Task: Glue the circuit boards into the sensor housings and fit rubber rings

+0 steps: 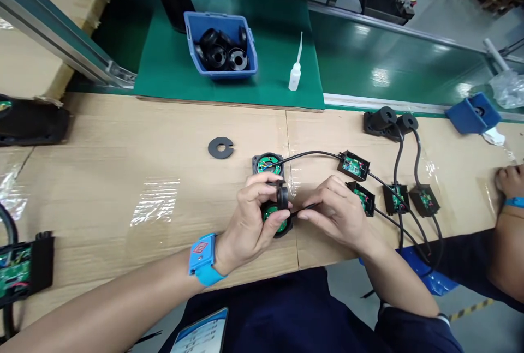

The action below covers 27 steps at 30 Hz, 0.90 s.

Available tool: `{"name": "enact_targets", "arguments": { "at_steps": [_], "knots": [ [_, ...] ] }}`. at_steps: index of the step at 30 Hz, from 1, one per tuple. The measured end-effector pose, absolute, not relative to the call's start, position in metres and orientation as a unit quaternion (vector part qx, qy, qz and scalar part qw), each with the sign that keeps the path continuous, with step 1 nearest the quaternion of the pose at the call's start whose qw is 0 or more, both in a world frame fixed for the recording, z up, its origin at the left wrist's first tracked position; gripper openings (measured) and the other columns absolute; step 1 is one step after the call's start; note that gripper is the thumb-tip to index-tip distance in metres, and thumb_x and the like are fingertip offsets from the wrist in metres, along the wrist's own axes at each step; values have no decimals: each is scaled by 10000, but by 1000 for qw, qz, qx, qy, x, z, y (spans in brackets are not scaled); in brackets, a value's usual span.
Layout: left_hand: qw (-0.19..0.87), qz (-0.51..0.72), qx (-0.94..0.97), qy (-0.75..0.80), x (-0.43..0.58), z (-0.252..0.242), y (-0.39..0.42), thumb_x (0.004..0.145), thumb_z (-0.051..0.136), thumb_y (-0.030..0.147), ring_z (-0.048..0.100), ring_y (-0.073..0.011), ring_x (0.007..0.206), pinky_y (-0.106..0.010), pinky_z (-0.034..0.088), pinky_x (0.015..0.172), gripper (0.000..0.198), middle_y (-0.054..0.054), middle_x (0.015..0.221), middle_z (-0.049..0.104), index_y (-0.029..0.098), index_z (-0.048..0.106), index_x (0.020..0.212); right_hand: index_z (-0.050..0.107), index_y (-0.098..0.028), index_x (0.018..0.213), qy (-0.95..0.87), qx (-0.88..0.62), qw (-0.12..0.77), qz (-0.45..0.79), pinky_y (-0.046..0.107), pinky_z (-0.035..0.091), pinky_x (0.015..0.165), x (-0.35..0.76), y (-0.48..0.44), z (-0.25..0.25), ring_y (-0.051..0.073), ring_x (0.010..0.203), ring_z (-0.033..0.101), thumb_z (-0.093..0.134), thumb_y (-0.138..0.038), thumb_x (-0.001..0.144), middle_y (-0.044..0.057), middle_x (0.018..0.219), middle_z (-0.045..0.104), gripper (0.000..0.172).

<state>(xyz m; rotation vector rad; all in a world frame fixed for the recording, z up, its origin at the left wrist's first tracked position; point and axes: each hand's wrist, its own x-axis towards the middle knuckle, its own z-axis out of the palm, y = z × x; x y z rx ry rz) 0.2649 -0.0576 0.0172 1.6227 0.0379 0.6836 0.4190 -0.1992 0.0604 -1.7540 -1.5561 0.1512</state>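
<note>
Between the thumb and fingers of my left hand [249,214] is a black ring-shaped cap [282,196], held on edge above a round housing with a green circuit board [271,212]. My right hand [338,214] pinches a black cable [305,210] just right of the cap. Whether the cable passes through the cap cannot be made out. Behind my left fingers lies a second round housing [268,163], its board showing and its cable running to an open black box with a circuit board [353,166]. A slotted black foam ring [221,148] lies flat to the left.
A blue bin [221,75] of black round caps and a white dropper bottle [295,76] stand on the green mat [270,91]. More cabled board boxes [396,198] lie on the right, near another person's hand [511,181]. Another board box [24,268] is at far left.
</note>
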Motion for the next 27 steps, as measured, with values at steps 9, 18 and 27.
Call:
{"name": "enact_targets", "arguments": {
  "at_steps": [9,18,27],
  "knots": [
    [607,320,721,99,243,33,-51,884,658,75,593,-245,1241,-481,516,1056,532,-101,1372,477,310,377,1271,673,-238,918,-608,-681,405,54,326,494,627,418,-201,55,167,686,590,758,-289,888,14,768,679,103],
    [419,196,877,131,209,58,-46,823,823,340,718,-206,1009,-305,585,866,621,-42,1136,728,282,516,1360,672,-206,885,-583,-690,419,89,309,480,638,416,-202,54,147,687,575,757,-287,892,8,754,648,118],
    [260,147,954,30,224,76,-39,919,723,330,678,-203,1050,-326,568,903,840,-71,1182,688,211,239,1595,671,-200,909,-594,-681,421,78,295,496,660,416,-199,53,136,692,590,730,-291,916,-1,767,674,108]
  ]
}}
